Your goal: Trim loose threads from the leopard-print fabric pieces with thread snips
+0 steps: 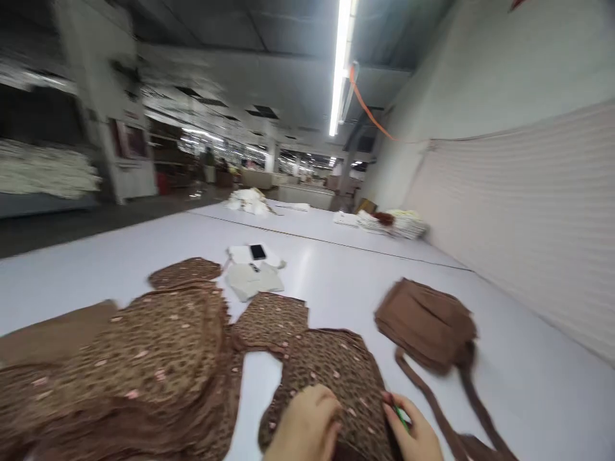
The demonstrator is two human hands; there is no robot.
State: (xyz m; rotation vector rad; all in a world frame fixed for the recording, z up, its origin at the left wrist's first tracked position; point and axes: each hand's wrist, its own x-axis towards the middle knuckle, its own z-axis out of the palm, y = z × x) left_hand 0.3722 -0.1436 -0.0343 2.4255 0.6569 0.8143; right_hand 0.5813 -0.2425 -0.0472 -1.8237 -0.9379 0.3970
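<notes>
Both my hands rest at the bottom edge on a stack of brown patterned fabric pieces (331, 365) with pink spots. My left hand (305, 426) lies on the near edge of the stack with its fingers curled onto the cloth. My right hand (413, 432) touches the stack's right edge and pinches a small green thing (401, 416) that I cannot make out. The picture is smeared by motion.
A larger pile of the same patterned fabric (144, 358) lies left on the white table (336, 282). A folded plain brown bundle (425, 323) with long strips sits right. A phone (258, 251) lies on white papers farther back. White fabric piles stand at the far end; a wall runs along the right.
</notes>
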